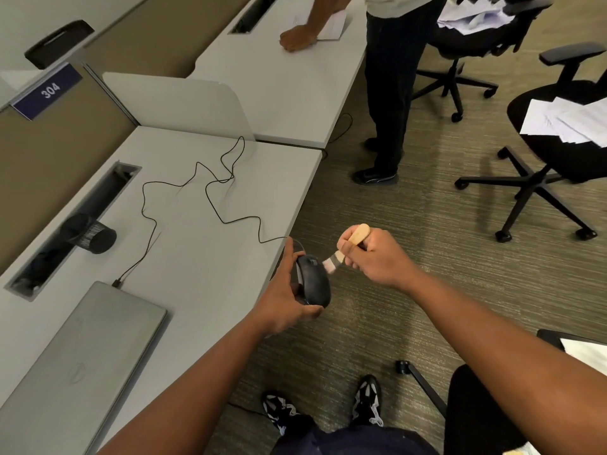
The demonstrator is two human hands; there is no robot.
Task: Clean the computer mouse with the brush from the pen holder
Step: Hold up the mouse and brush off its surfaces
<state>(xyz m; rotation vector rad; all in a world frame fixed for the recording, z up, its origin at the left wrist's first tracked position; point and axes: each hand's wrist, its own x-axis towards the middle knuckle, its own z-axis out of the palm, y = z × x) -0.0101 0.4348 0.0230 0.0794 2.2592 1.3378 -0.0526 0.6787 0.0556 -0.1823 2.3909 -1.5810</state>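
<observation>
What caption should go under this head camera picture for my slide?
Left hand holds a black mouse off the desk edge while right hand brushes it with a wooden brush.

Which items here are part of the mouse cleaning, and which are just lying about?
In use: mouse in left hand; brush in right hand; pen holder, tipped on the desk.

Lying about: laptop, closed; chairs with papers.

An open-plan office: grey counter rows split by partitions, a numbered plate, swivel chairs on carpet, a closed laptop.
</observation>
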